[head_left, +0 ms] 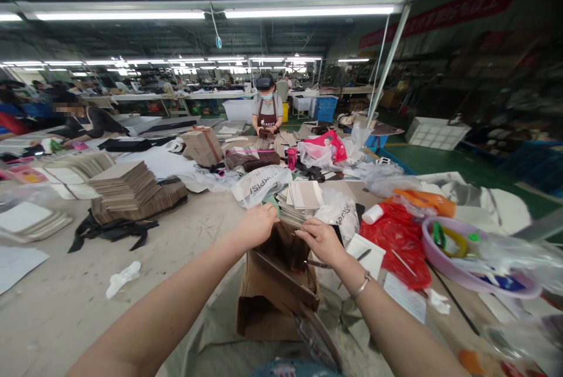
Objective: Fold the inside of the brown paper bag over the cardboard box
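My left hand (259, 226) is closed, its fingertips pinching the upper left edge of a dark brown fabric piece (285, 248). Opposite it, my right hand (323, 241) has thumb and fingers pinched at the piece's upper right edge. The brown fabric hangs in folds between both hands, above an open cardboard box (270, 321) near my body. Just beyond my fingers lies a fanned stack of pale card pieces (303, 195). A bit of green material (273, 203) shows behind my left fingertips. The lower part of the fabric is partly hidden by a box flap.
Bundled stacks of brown pieces (125, 186) stand to the left, near a crumpled white tissue (123, 279). Rightward are a red plastic bag (396, 242) and a cluttered purple basin (492, 286). Across the table a co-worker (267, 110) in an apron handles a brown piece.
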The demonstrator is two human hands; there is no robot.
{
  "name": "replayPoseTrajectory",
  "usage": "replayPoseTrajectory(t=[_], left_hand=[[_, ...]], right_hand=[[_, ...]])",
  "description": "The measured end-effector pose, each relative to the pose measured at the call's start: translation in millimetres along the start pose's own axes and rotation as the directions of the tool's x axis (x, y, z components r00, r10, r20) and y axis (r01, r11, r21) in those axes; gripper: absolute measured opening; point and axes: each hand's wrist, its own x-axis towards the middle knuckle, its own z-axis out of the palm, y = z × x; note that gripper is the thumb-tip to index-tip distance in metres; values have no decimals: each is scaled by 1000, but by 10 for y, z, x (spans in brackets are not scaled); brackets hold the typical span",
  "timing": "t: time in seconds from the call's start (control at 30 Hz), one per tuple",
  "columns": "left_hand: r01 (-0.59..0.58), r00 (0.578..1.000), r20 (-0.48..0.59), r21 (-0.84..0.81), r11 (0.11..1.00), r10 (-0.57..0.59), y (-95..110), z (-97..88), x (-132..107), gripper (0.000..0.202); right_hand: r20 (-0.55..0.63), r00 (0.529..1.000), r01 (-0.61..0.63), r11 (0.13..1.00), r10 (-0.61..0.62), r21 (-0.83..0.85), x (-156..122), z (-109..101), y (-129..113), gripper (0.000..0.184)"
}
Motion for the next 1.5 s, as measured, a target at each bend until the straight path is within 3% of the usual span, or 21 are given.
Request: replayPoseTrajectory(t=[0.33,0.47,0.53,0.7,1.0,1.13,1.3,1.4,1.5], left_hand=[[13,999,-38,-1,1000,-13,27,46,-10,20],[11,998,-67,-7,1000,-12,27,53,-5,20],[11,997,-80,-17,1000,-13,28,61,-4,21],[27,996,-83,-39,999,-31,27,82,-20,20],[21,994,-105,-46,999,-25,39,135,-15,20],[34,994,-103,-50,998,-39,52,138,-2,20],[52,993,-100,-56,997,-57,55,124,-12,20],[59,992,-105,-51,997,-64,49,142,-13,19],[62,991,-113,-62,996,-69,37,168,-4,18]], right_hand=[[95,995,20,997,-13,-80,12,-64,45,28],[21,1000,-3,997,5,-78,62,-22,71,40],[-20,1000,-21,995,19,-99,106,10,54,37],[38,999,-14,994,18,-108,196,35,-27,18],[-16,1000,-5,998,4,-61,207,66,-48,17],[-23,1000,0,993,-3,-119,219,96,-49,22],[52,998,-19,977,31,-212,213,23,-127,36],[129,990,-25,973,56,-231,237,-58,-219,35],[128,989,-38,956,78,-292,312,-50,-293,37]])
